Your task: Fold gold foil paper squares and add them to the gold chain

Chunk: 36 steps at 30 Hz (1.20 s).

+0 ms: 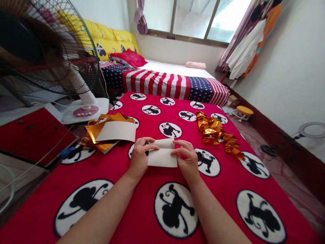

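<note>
Between my two hands is a sheet of white paper (pixel 162 158), with a crease or fold line running across its upper part. My left hand (pixel 141 151) grips the sheet's left edge, thumb on top. At the right edge, my right hand (pixel 187 156) pinches it with the thumb and fingers. The sheet is just above a red cloth (pixel 122 189) printed with black figures in white ovals. To the left lies a pile of gold foil paper (pixel 92 132) with a white sheet (pixel 118 131) on top. On the right is a cluster of folded gold foil pieces (pixel 212 130).
A large fan (pixel 86 112) stands at the left beside a dark red box-like surface (pixel 33 135). Beyond the cloth is a bed with a stars-and-stripes cover (pixel 162 83). A yellow stool (pixel 244 110) and a ring-shaped stand (pixel 313 130) are on the right.
</note>
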Each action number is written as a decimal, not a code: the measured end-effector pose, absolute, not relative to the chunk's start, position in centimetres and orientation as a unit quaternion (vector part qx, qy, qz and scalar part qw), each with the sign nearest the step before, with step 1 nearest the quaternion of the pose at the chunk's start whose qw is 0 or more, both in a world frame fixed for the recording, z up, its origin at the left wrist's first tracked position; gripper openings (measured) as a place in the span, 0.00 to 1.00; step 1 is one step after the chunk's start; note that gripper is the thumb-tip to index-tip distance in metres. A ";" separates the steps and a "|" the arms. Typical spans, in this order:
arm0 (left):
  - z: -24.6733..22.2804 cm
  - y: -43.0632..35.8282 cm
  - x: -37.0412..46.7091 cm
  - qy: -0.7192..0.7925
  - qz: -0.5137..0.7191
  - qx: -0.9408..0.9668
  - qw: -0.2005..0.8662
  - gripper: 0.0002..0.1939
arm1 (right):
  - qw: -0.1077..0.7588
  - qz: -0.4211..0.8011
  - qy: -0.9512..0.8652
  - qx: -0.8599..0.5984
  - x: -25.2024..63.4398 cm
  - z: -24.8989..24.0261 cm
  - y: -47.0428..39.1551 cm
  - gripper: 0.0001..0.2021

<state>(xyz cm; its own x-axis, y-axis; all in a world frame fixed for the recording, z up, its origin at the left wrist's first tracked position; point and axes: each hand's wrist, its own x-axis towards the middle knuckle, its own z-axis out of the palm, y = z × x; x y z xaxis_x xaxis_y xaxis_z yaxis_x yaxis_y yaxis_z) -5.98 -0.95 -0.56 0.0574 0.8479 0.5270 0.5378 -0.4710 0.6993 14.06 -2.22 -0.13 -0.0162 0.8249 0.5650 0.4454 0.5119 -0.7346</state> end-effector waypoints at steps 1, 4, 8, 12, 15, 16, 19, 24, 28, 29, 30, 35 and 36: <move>-0.6 -0.9 -6.1 0.499 0.477 0.709 0.146 0.10 | 0.516 0.169 -0.701 -0.462 14.0 -0.1 -2.2 0.13; -0.8 -0.7 -6.2 0.525 0.479 0.693 0.120 0.12 | 0.490 0.148 -0.719 -0.469 13.9 0.0 -2.3 0.13; -0.9 -0.5 -6.3 0.521 0.499 0.679 0.138 0.14 | 0.489 0.123 -0.721 -0.476 14.1 -0.2 -2.4 0.13; -1.1 -0.2 -6.3 0.506 0.469 0.701 0.181 0.14 | 0.472 0.136 -0.722 -0.488 14.3 -0.7 -2.2 0.15; -1.5 0.0 -6.2 0.486 0.448 0.721 0.208 0.14 | 0.447 0.151 -0.729 -0.495 14.3 -1.0 -2.0 0.17; -1.6 0.0 -6.2 0.477 0.442 0.728 0.215 0.15 | 0.438 0.155 -0.734 -0.496 14.3 -1.0 -2.0 0.18; -1.9 0.0 -6.3 0.462 0.411 0.757 0.212 0.15 | 0.405 0.162 -0.754 -0.491 14.4 -1.0 -2.0 0.22; -1.4 -0.4 -6.6 0.452 0.332 0.812 0.161 0.23 | 0.363 0.145 -0.785 -0.480 14.6 -1.0 -1.9 0.21; -0.7 -0.7 -7.0 0.440 0.363 0.813 0.118 0.17 | 0.355 0.136 -0.790 -0.481 14.7 -1.0 -1.9 0.21; -0.7 -0.6 -7.1 0.436 0.370 0.812 0.120 0.14 | 0.355 0.135 -0.790 -0.481 14.8 -1.0 -1.9 0.21; -0.8 -0.5 -7.3 0.430 0.373 0.812 0.129 0.13 | 0.353 0.135 -0.792 -0.479 14.8 -1.0 -1.9 0.21; -1.4 0.0 -7.8 0.396 0.373 0.816 0.197 0.15 | 0.358 0.145 -0.807 -0.447 15.1 -0.8 -2.2 0.23; -1.5 0.0 -7.8 0.396 0.372 0.815 0.199 0.14 | 0.362 0.153 -0.810 -0.436 15.1 -0.7 -2.3 0.24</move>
